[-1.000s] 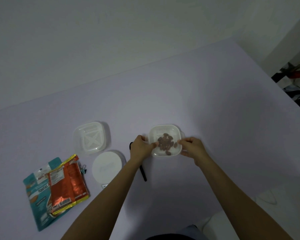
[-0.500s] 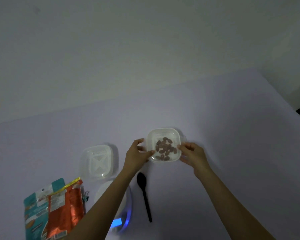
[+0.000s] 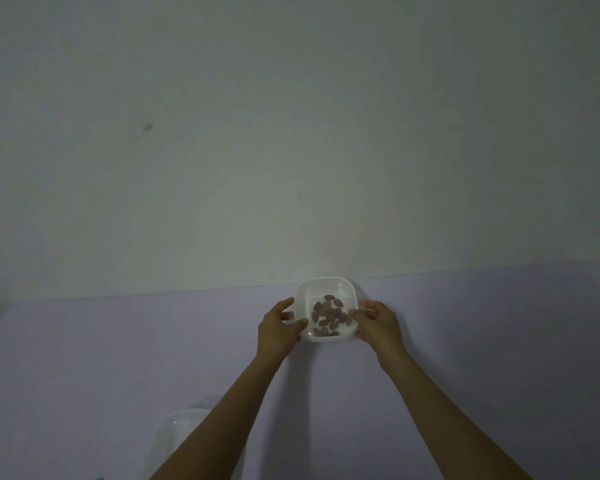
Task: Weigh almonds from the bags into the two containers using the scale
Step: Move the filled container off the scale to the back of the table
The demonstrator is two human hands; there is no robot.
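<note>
- Presently, the fingers (image 3: 300, 325) of the left hand (image 3: 278, 329) are curled against the left side of a white square container (image 3: 326, 289), with the thumb laid over its near-left rim.
- On the opposite side, the fingers of the right hand (image 3: 378, 323) are closed on the container's right edge, the thumb resting on the rim.
- The container is thus gripped between both hands, level and upright; whether its base touches the tabletop (image 3: 482, 341) cannot be told.
- A loose pile of brown almonds (image 3: 328, 316) is seen inside the container, gathered over the middle and near part of its slotted floor.
- The container is placed near the far edge of the pale lilac tabletop, just before the plain wall (image 3: 291, 133).
- Both bare forearms are stretched forward from the lower edge of the view, the left one crossing in front of a second clear container (image 3: 177, 431).
- That second container is set at the lower left, well apart from the first, and is only partly visible.
- A tiny teal sliver is cut off by the bottom edge; what it belongs to cannot be told.
</note>
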